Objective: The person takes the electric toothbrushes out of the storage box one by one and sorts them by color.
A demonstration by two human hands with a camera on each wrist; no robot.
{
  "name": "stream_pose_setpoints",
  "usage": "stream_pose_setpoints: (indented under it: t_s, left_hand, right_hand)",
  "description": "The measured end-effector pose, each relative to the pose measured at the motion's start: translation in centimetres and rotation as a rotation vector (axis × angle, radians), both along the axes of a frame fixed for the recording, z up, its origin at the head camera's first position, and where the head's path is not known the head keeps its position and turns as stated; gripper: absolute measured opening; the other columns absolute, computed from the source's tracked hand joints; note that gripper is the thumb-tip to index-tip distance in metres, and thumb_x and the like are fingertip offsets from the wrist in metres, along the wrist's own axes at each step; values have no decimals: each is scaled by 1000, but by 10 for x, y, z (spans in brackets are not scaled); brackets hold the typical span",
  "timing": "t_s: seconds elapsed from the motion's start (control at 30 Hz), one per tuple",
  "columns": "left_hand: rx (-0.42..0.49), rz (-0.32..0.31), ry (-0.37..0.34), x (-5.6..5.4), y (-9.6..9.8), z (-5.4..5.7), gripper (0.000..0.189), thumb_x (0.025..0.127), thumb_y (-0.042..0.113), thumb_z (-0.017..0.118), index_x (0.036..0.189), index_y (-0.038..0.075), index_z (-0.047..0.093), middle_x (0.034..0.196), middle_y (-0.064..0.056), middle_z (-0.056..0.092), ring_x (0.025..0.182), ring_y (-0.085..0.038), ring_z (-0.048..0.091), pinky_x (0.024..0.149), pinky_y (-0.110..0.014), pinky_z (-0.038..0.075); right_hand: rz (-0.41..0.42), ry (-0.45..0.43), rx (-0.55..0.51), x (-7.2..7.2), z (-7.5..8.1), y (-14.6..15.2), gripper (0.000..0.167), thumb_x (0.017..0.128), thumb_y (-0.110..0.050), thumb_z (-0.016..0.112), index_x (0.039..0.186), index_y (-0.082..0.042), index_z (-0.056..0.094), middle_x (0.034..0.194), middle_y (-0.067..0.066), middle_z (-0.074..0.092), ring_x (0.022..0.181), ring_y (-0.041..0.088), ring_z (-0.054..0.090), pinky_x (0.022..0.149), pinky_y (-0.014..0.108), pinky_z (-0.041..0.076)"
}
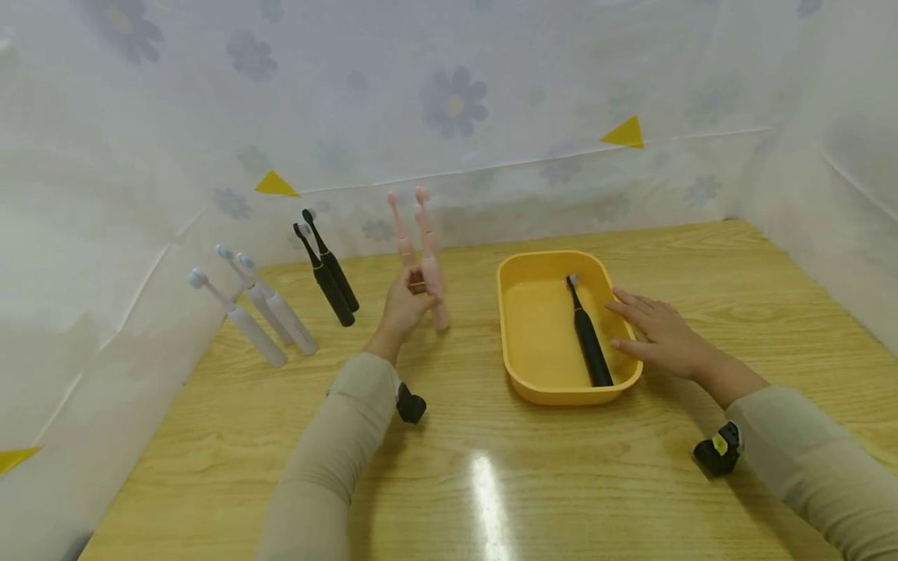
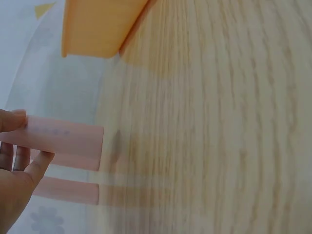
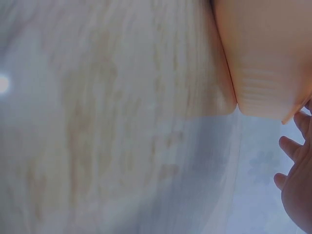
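Note:
My left hand (image 1: 403, 308) pinches the handle of a pink electric toothbrush (image 1: 431, 274), which stands upright with its brush head up. Thumb and fingertips grip that pink handle (image 2: 68, 137) from both sides in the left wrist view. Close by stands another pink toothbrush (image 1: 404, 245), partly hidden by the hand, and a further one shows behind the held brush. My right hand (image 1: 662, 335) lies at the right rim of a yellow plastic bin (image 1: 515, 374), fingers spread and straight. Inside the bin, a black electric toothbrush (image 1: 589, 343) leans with its head toward the far end.
Two black toothbrushes (image 1: 330, 284) stand upright left of the pink ones. Farther left are several white toothbrushes (image 1: 256, 335) standing close together. All are on a wooden table (image 1: 449, 467), with a flowered white sheet (image 1: 351, 93) behind and at the sides.

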State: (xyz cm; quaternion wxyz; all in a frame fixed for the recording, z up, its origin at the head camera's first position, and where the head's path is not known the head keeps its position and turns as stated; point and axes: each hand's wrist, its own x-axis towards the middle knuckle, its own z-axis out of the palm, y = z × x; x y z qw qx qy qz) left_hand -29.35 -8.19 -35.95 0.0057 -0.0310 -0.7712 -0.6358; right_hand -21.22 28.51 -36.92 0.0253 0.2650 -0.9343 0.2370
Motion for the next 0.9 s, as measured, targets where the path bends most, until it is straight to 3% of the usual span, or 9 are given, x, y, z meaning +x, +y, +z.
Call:
stream_pose_setpoints:
  t_s: [0.27,0.53,0.9]
  left_hand:
    - [-6,29,10,-5,-2,-7,43,72,-13,59,110,-3,42,105,-16,46,100,-27,47,82,-35,43]
    - [-30,51,72,-8,-3,-9,40,71,-15,57,107,-4,43,104,-18,48,99,-27,47,83,-32,42]
    - [-86,154,143,-10,1,-8,38,70,-15,55,105,-3,49,102,-18,52,95,-27,51,78,-31,45]
  right_hand:
    - [-8,-9,-8,2,-1,0,57,83,-28,56,129,-1,36,138,20,19,121,40,18,91,58,11]
    - [-4,0,-1,2,1,0,57,83,-28,56,130,-1,36,138,20,20,121,40,19,92,58,11]
    - [11,-7,0,3,0,2,58,84,-29,54,131,-2,34,138,21,18,120,42,18,90,60,11]
